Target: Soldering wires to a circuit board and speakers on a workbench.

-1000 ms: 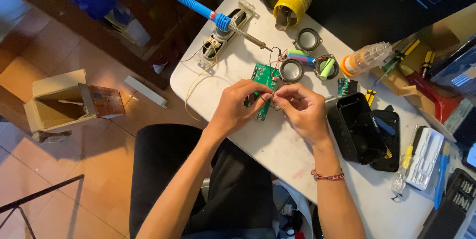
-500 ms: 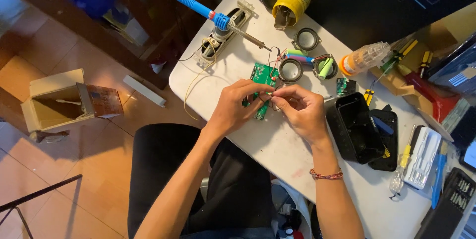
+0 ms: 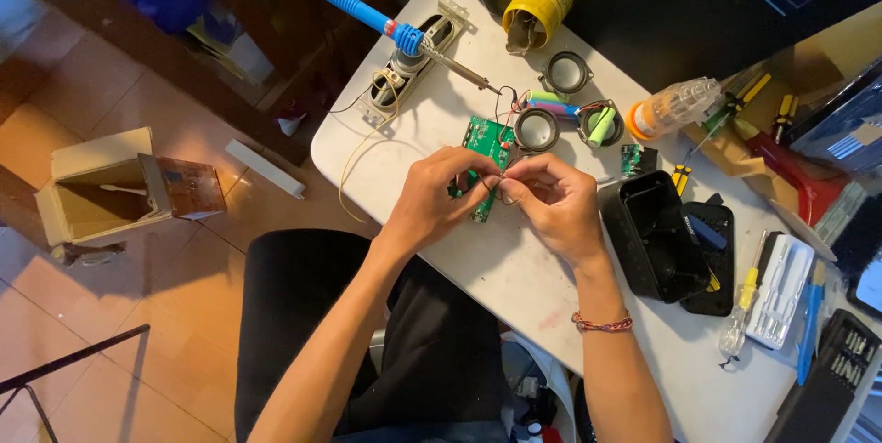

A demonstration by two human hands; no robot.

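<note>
Both hands meet over the white table: the left hand and the right hand each have fingertips pinched shut on a thin wire that runs between them, just above the green circuit board lying flat under and slightly beyond the knuckles. Beyond the hands, a blue-handled soldering iron rests on its stand, with small round speakers just past the right hand's fingers. A black plastic housing sits close beside the right wrist, screwdrivers farther out.
</note>
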